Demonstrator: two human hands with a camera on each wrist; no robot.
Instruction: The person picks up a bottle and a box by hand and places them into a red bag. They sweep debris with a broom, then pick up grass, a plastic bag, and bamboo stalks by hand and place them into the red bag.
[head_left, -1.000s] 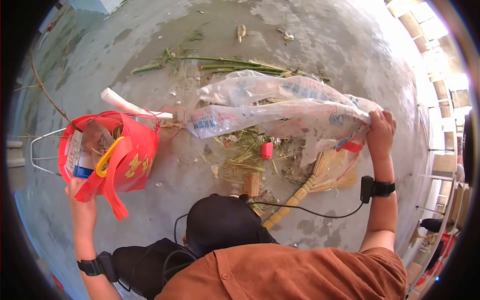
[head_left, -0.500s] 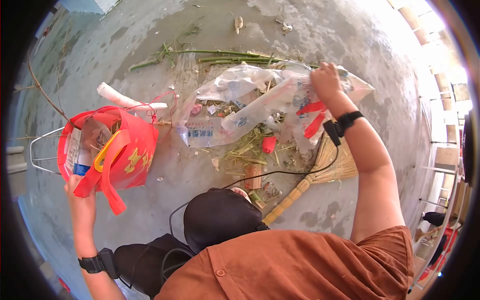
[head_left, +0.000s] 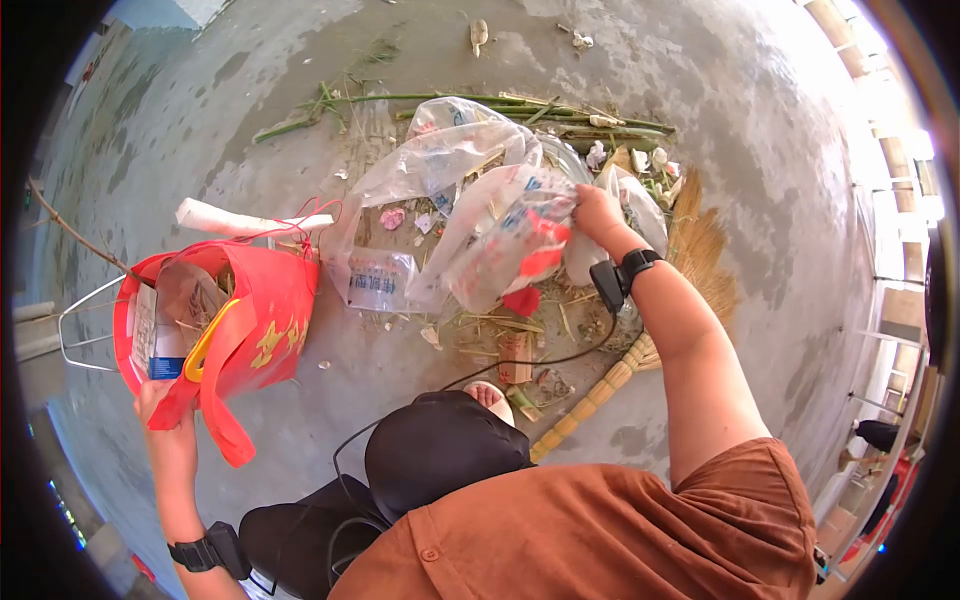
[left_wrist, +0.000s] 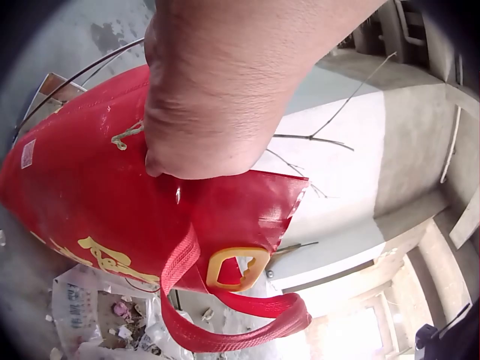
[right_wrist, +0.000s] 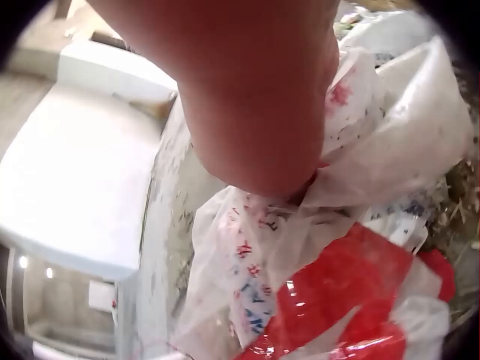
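Note:
My left hand [head_left: 168,405] grips the rim of a red bag [head_left: 278,335] with yellow lettering, a yellow handle [left_wrist: 214,271] and a red strap. Papers, a clear plastic piece and a twig stick up inside the bag. In the left wrist view the back of the hand hides its fingers. My right hand [head_left: 602,217] pinches a long, printed clear plastic bag [head_left: 385,185], which lies loosely over litter on the floor. A shiny red piece [right_wrist: 337,289] hangs in the plastic just below that hand; its fingertips are hidden.
A straw broom [head_left: 600,385] lies by the right forearm. Green stalks [head_left: 480,100] lie beyond the plastic, and a white roll [head_left: 240,218] lies behind the red bag. Plant scraps and a small printed box [head_left: 515,357] are near my foot. A cable crosses to the right wrist.
My right hand has swept left from the far right, first away from me and then back nearer, folding and bunching the plastic bag leftward. The left hand stays at the red bag's rim.

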